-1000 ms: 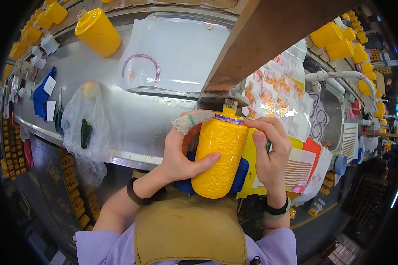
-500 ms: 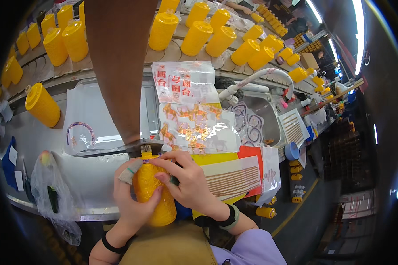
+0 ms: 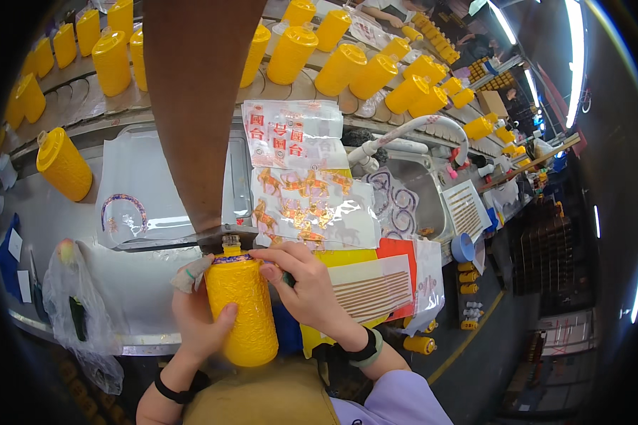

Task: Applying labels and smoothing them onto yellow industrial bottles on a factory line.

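A yellow textured bottle (image 3: 244,315) with a clear neck stands nearly upright in front of me, held off the bench. My left hand (image 3: 200,308) wraps its left side, thumb across the front. Pale covers sit on some left fingertips. Around the bottle's shoulder runs a purple patterned decal strip (image 3: 223,259). At the right end of this strip, my right hand (image 3: 303,283) presses with the index finger along the shoulder edge and the thumb just below. A dark band shows on one right finger. The bottle's far side is hidden.
A brown post (image 3: 195,113) comes down behind the bottle's neck. Decal sheets (image 3: 305,205) and a strip sheet (image 3: 372,292) lie right of it. Beyond are a sink (image 3: 422,180) and a conveyor (image 3: 220,106) with many bottles. A plastic bag (image 3: 88,308) hangs at the left edge.
The bottle stands straighter and more of its shoulder strip shows. My left hand has shifted slightly left and lower. The bottles on the conveyor have moved right.
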`<state>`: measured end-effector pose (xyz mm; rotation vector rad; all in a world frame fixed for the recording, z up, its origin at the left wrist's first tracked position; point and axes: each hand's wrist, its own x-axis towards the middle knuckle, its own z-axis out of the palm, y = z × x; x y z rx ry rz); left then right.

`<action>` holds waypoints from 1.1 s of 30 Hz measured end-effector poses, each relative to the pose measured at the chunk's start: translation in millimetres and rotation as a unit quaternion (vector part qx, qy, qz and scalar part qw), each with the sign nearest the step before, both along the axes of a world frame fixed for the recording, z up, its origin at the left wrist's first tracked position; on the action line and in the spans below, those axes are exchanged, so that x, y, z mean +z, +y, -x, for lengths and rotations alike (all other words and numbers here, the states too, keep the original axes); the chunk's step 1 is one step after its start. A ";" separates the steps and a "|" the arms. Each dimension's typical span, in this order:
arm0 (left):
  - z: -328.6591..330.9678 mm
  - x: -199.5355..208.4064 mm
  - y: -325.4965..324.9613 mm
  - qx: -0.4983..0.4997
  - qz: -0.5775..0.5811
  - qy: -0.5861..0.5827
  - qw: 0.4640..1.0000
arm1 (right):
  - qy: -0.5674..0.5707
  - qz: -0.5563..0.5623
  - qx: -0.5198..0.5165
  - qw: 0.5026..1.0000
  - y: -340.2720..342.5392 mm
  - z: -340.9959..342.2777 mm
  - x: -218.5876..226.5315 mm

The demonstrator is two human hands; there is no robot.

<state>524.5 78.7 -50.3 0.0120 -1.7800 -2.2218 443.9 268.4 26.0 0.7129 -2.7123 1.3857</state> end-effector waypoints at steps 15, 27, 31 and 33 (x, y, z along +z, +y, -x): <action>-2.2 39.3 10.0 0.044 0.254 -0.017 0.966 | 0.034 0.010 0.037 0.999 -14.8 -11.6 7.1; -2.5 24.8 4.5 0.040 0.119 0.002 0.992 | -0.024 0.007 -0.012 1.000 7.6 1.8 12.9; 0.4 41.7 9.7 0.064 0.273 0.013 0.960 | -0.008 0.000 0.022 1.000 0.1 -2.4 11.5; 2.7 46.1 10.7 0.073 0.283 0.010 0.956 | 0.000 -0.006 0.034 0.999 -5.4 -2.4 10.5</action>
